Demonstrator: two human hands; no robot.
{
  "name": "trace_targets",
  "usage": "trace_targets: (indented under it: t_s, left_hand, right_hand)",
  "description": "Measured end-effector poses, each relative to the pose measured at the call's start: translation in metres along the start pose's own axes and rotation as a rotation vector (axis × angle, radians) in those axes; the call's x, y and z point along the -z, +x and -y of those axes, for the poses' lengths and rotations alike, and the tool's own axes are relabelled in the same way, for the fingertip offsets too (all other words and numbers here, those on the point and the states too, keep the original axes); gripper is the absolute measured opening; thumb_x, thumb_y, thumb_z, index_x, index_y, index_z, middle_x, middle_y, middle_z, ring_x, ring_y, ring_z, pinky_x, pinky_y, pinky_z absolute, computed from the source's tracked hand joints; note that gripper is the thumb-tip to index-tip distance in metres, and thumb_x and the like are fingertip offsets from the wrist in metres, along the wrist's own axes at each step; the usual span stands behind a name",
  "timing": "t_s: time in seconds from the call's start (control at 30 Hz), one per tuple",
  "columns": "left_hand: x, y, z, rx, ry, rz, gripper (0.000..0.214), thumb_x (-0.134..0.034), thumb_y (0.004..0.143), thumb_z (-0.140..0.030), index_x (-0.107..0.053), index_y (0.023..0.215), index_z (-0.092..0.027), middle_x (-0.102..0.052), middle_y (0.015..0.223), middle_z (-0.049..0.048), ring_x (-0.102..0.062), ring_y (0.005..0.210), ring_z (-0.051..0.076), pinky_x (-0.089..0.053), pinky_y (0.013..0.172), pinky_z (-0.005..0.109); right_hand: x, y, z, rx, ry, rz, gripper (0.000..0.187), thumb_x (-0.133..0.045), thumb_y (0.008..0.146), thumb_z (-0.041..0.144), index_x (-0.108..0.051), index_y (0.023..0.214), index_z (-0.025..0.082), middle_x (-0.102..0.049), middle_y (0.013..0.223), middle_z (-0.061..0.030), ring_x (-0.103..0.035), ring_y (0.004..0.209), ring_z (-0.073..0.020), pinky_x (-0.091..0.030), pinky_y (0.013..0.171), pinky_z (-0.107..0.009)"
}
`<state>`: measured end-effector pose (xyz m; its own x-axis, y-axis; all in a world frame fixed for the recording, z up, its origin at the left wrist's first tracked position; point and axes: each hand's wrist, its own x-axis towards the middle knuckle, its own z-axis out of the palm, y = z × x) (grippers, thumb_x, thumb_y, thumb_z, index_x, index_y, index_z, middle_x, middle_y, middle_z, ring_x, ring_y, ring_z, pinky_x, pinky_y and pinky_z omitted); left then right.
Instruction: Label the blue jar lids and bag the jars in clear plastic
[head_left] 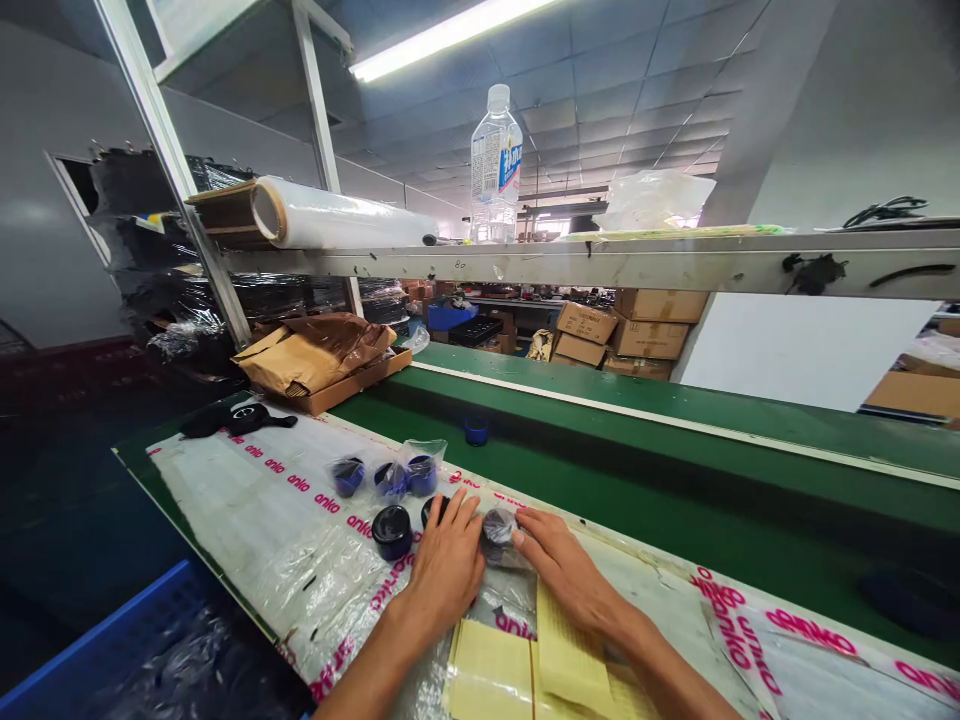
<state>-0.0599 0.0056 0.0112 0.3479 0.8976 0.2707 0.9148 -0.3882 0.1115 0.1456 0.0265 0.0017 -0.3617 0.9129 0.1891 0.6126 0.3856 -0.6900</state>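
Observation:
A dark round cap in a clear plastic bag (pixel 499 526) stands on the covered bench between my hands. My right hand (pixel 566 570) has its thumb and fingertips closed against the cap's right side. My left hand (pixel 446 555) lies on its other side, fingers stretched forward and slightly apart. Behind those fingers a second black cap (pixel 430 512) is partly hidden; I cannot tell whether they touch it. To the left sits a shiny black round cap (pixel 391 532). Farther back are several blue caps in clear bags (pixel 421 474). Yellow printed paper slips (pixel 491 672) lie below my hands.
A blue cap (pixel 476 431) rests on the green belt (pixel 645 465). Left are a cardboard tray (pixel 360 385) with brown paper and a blue crate (pixel 112 640) holding plastic bags. Overhead, a shelf (pixel 637 262) carries a film roll (pixel 345 215) and a bottle (pixel 495 170).

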Motion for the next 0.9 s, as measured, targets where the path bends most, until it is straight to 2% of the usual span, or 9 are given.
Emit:
trace_targets:
  t_s: [0.1,0.2,0.4,0.47,0.53,0.6,0.63,0.77,0.9]
  left_hand:
    - [-0.002,0.003,-0.002,-0.014,0.009,0.039,0.035,-0.051,0.088,-0.019,-0.069,0.118,-0.014,-0.055,0.147,0.0137,-0.033,0.149,0.032,-0.016,0.124,0.06]
    - [-0.002,0.004,-0.003,-0.02,0.023,0.055,0.036,-0.052,0.088,-0.021,-0.069,0.119,-0.013,-0.055,0.148,0.016,-0.032,0.149,0.034,-0.013,0.124,0.063]
    - [0.004,-0.003,-0.002,-0.009,0.023,0.039,0.047,-0.053,0.085,-0.02,-0.062,0.129,-0.007,-0.049,0.152,0.0188,-0.029,0.15,0.033,-0.015,0.125,0.056]
    - [0.007,-0.004,-0.002,0.017,0.009,-0.01,0.052,-0.052,0.084,-0.018,-0.057,0.134,-0.006,-0.045,0.155,0.0183,-0.029,0.15,0.033,-0.019,0.125,0.053]
    - [0.009,-0.004,-0.003,0.041,-0.036,-0.045,0.056,-0.051,0.087,-0.021,-0.049,0.142,-0.007,-0.043,0.157,0.0179,-0.03,0.15,0.032,-0.023,0.124,0.052]
    - [0.011,-0.001,-0.005,0.04,-0.116,-0.013,0.062,-0.051,0.092,-0.028,-0.037,0.15,-0.009,-0.043,0.156,0.0179,-0.035,0.148,0.03,-0.028,0.122,0.051]
    - [0.012,0.002,-0.007,0.026,-0.153,0.019,0.065,-0.053,0.093,-0.031,-0.033,0.152,-0.011,-0.046,0.154,0.017,-0.039,0.146,0.028,-0.028,0.122,0.05]
    - [0.012,0.016,-0.014,-0.007,-0.178,0.098,0.064,-0.064,0.087,-0.025,-0.042,0.147,-0.019,-0.065,0.133,0.0139,-0.057,0.128,0.029,-0.023,0.122,0.055]
    - [0.007,0.03,-0.015,-0.005,-0.182,0.129,0.072,-0.073,0.077,-0.023,-0.047,0.144,-0.018,-0.067,0.122,0.0168,-0.061,0.12,0.035,-0.026,0.117,0.06]
  right_hand:
    - [-0.011,0.009,-0.002,-0.031,0.044,-0.05,0.06,-0.026,0.103,0.055,-0.07,0.123,0.018,-0.063,0.135,-0.0115,-0.051,0.129,-0.0279,-0.036,0.112,-0.043]
    - [-0.015,0.013,-0.002,-0.041,0.074,-0.076,0.061,-0.024,0.104,0.055,-0.072,0.116,0.019,-0.067,0.129,-0.0114,-0.052,0.126,-0.0289,-0.035,0.111,-0.046]
    - [0.01,0.009,-0.002,-0.085,0.122,-0.077,0.062,-0.023,0.104,0.056,-0.062,0.133,0.018,-0.062,0.139,-0.0124,-0.052,0.13,-0.0273,-0.035,0.114,-0.045]
    - [0.018,0.006,-0.003,-0.081,0.119,-0.054,0.06,-0.03,0.102,0.056,-0.06,0.136,0.016,-0.06,0.141,-0.0136,-0.051,0.132,-0.028,-0.035,0.114,-0.046]
    - [0.02,0.004,-0.004,-0.049,0.114,0.007,0.058,-0.05,0.096,0.053,-0.057,0.14,0.016,-0.06,0.141,-0.0137,-0.054,0.13,-0.0283,-0.038,0.112,-0.045]
    - [0.015,0.003,-0.006,-0.014,0.104,0.065,0.069,-0.07,0.082,0.043,-0.052,0.144,0.017,-0.059,0.143,-0.0134,-0.055,0.129,-0.0292,-0.04,0.111,-0.044]
    - [0.011,0.003,-0.007,-0.004,0.094,0.078,0.075,-0.074,0.076,0.036,-0.051,0.145,0.018,-0.058,0.144,-0.0136,-0.055,0.129,-0.03,-0.04,0.111,-0.045]
    - [-0.007,0.007,-0.01,-0.005,0.049,0.035,0.08,-0.068,0.071,0.016,-0.046,0.148,0.016,-0.06,0.14,-0.0164,-0.056,0.126,-0.0313,-0.039,0.109,-0.047]
    - [-0.011,0.01,-0.013,0.008,0.048,0.016,0.086,-0.065,0.066,0.009,-0.044,0.149,0.019,-0.061,0.139,-0.0132,-0.058,0.125,-0.0282,-0.042,0.108,-0.042]
